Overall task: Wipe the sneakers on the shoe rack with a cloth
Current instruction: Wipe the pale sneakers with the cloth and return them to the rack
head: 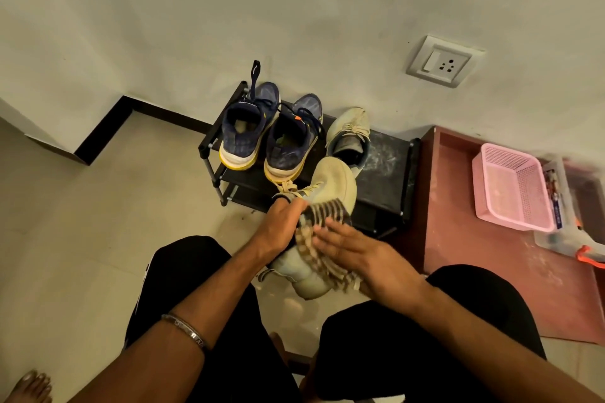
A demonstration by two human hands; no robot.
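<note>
Just in front of the black metal shoe rack (386,154), the left hand (278,227) has its grip curled round the collar of a beige canvas sneaker (330,186), held off the floor. Against that sneaker's side, the right hand (352,250) presses a brown-and-cream checked cloth (322,239) with spread, straight fingers. On the rack's top shelf stand two navy yellow-soled sneakers (248,127) and another beige sneaker (350,137).
</note>
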